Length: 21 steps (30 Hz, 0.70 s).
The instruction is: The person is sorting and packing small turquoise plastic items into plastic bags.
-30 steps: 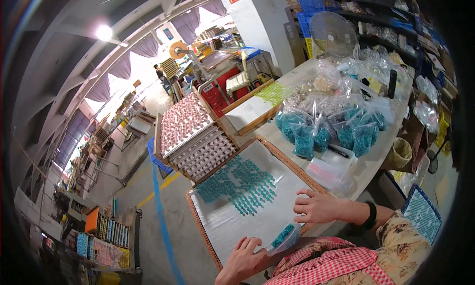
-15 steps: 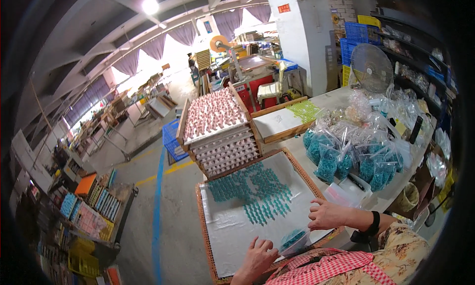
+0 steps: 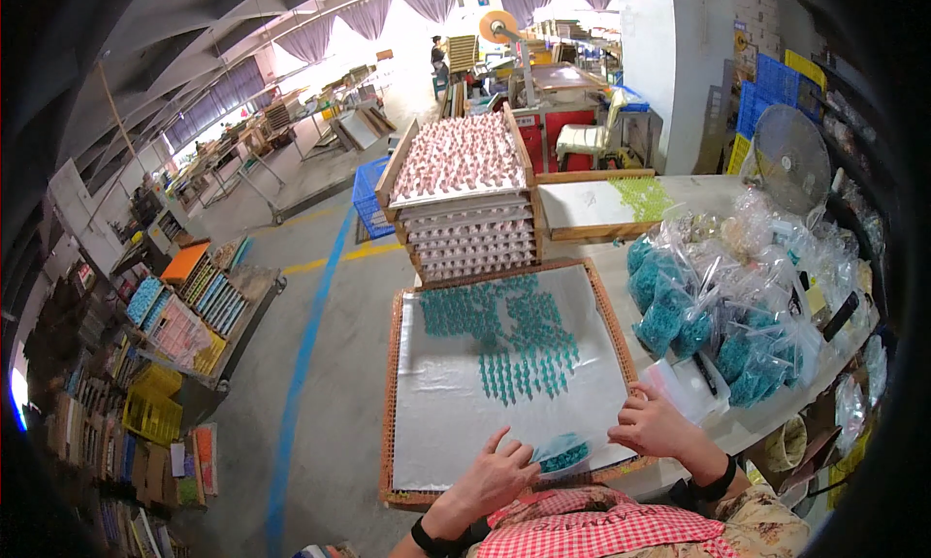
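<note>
A wooden-rimmed tray (image 3: 391, 403) lined with a white sheet lies in front of me. Rows of small teal pieces (image 3: 529, 374) cover its far half. Close to my body, a clear container (image 3: 564, 455) holds loose teal pieces. My left hand (image 3: 497, 469) is at the container's left side, its index finger raised and fingers apart; whether the fingertips touch the container I cannot tell. Over the tray's right edge, my right hand (image 3: 658, 420) has its fingers curled and pinched together; anything between the fingertips is too small to make out.
Behind the tray stands a stack of trays (image 3: 470, 238) with pink-and-white pieces on top. At right, clear bags (image 3: 664, 320) of teal pieces crowd the table beside a plastic box (image 3: 684, 388) and a fan (image 3: 790, 159). A white tray (image 3: 582, 205) holds lime-green pieces. A loaded cart (image 3: 228, 350) stands at left.
My view has swung and levelled, so the scene sits differently in the picture. Both hands stay near the container and the tray's right edge; the teal rows look the same.
</note>
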Each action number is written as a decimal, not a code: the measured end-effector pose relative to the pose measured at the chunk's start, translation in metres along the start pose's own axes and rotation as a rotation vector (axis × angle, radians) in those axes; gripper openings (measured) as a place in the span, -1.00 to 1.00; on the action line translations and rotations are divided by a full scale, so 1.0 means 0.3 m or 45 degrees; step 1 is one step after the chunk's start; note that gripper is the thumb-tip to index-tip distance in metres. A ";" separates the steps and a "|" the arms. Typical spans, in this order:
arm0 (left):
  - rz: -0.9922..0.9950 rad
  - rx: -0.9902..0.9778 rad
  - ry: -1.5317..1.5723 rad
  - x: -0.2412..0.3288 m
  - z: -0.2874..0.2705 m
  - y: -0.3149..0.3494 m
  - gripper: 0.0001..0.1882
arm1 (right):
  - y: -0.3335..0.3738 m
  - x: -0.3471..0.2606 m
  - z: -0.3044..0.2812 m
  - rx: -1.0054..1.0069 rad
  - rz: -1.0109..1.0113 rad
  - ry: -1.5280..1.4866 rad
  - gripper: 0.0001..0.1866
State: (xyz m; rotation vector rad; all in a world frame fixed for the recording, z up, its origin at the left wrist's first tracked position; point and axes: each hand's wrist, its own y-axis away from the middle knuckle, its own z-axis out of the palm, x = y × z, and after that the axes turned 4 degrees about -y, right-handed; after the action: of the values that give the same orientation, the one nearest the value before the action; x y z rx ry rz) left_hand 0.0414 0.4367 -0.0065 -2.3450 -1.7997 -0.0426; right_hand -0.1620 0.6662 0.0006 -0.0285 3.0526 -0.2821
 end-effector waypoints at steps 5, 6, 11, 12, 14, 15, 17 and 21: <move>-0.048 0.009 0.089 0.003 -0.002 0.003 -0.86 | 0.003 0.005 0.006 0.079 0.151 -0.090 -0.92; -0.056 -0.048 0.043 -0.009 0.016 -0.002 -0.86 | 0.003 0.014 0.037 0.042 0.159 -0.081 -0.92; -0.045 -0.093 0.059 -0.012 -0.011 0.011 -0.88 | -0.021 -0.002 0.032 0.097 0.150 -0.167 -0.92; -0.074 -0.103 0.057 -0.011 -0.010 0.008 -0.88 | -0.022 -0.003 0.025 0.103 0.195 -0.191 -0.92; -0.006 -0.087 0.029 -0.028 0.022 -0.006 -0.90 | -0.017 -0.012 0.026 0.105 0.208 -0.173 -0.92; -0.034 -0.097 0.021 -0.034 0.033 -0.008 -0.90 | -0.014 -0.009 0.027 0.116 0.240 -0.144 -0.91; -0.003 0.008 -0.039 -0.038 0.054 0.001 -0.92 | -0.009 -0.012 0.037 0.146 0.231 -0.182 -0.89; -0.028 0.051 0.080 -0.037 0.086 0.012 -0.92 | -0.020 -0.021 0.052 0.122 0.282 -0.148 -0.86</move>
State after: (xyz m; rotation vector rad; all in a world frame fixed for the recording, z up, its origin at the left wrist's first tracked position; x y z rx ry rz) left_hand 0.0396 0.4292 -0.0337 -2.2707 -1.7804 -0.0811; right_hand -0.1546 0.6576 -0.0130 0.2857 2.8888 -0.3947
